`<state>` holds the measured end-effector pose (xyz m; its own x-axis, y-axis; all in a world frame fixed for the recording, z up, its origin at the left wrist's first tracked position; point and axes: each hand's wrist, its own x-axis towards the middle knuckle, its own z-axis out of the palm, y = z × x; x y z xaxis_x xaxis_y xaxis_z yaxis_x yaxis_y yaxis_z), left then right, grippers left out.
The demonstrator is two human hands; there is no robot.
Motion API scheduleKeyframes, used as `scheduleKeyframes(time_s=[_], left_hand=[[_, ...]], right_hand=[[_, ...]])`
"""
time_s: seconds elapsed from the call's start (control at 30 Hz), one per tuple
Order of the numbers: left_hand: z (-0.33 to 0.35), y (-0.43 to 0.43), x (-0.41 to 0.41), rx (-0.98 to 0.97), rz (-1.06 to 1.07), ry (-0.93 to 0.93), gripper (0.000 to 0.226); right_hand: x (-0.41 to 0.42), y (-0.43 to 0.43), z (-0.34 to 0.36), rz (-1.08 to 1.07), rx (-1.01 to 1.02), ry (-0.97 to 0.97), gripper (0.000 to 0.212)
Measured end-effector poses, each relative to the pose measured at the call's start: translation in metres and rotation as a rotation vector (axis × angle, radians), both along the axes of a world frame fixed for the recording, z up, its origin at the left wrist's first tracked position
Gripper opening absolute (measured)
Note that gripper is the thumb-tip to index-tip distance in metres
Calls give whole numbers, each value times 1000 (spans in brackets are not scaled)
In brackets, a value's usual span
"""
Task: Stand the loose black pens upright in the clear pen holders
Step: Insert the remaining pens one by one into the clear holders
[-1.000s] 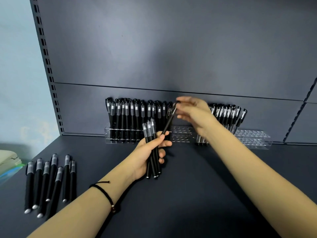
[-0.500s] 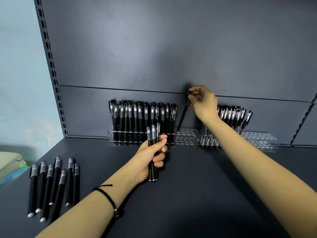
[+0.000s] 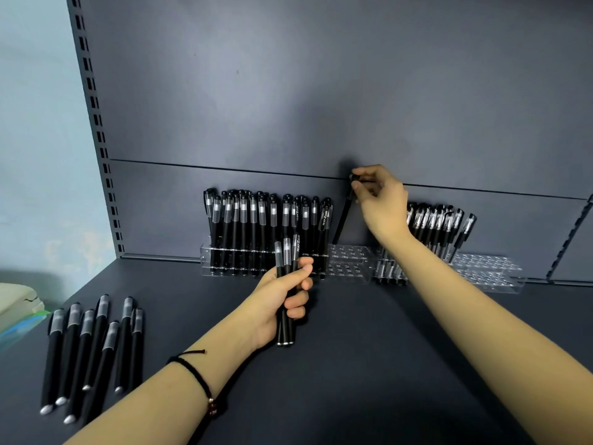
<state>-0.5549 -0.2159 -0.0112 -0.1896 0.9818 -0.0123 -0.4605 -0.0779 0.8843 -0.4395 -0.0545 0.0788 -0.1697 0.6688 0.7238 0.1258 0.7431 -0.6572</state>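
My right hand (image 3: pixel 382 200) pinches the cap end of one black pen (image 3: pixel 342 220), which slants down with its tip at the top of the left clear pen holder (image 3: pixel 349 263). Many pens stand upright in that holder's left part (image 3: pixel 263 226). My left hand (image 3: pixel 282 290) grips a bundle of three black pens (image 3: pixel 286 252) upright, in front of the holder. A second clear holder (image 3: pixel 487 271) on the right carries several more pens (image 3: pixel 439 226) in its left part. Several loose black pens (image 3: pixel 93 348) lie on the shelf at the lower left.
The dark shelf surface (image 3: pixel 369 364) ends at a grey back panel (image 3: pixel 288 107). A slotted upright (image 3: pixel 96 123) runs up the left side. A pale object (image 3: pixel 16 303) sits at the far left edge beside the shelf.
My right hand carried the single pen from the bundle up and to the right, and its tip now meets the holder's free holes. My left hand stayed put.
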Motion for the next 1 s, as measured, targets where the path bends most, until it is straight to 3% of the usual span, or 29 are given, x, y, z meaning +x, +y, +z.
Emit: scheduleKeyframes(time_s=[0.2,0.33,0.5,0.67,0.73,0.87,1.0], left_hand=[[-1,0,0,2,3,3,17],[0,-1,1,-5,6,13,17],[2,-3,2,-17,-8,26,16],[3,-2,1,-52,-56,11,22],[3,0,2,-30,-46,10,20],[2,1,5,45,16,-37,14],[5,-1,6,57,49,-26,26]], right_hand=[[0,-35,-20,148,129,-102,22],[-5,-20,-24,75,76,-75,18],[-6,-5,-31,3,53,-285,26],[-4,-25,-30,-40,134,-195,23],[-3,-40,-31,28,162,-247,17],[-6,-60,-35,188,-127,-412,14],[-4,-62,-38,384,-360,-306,19]])
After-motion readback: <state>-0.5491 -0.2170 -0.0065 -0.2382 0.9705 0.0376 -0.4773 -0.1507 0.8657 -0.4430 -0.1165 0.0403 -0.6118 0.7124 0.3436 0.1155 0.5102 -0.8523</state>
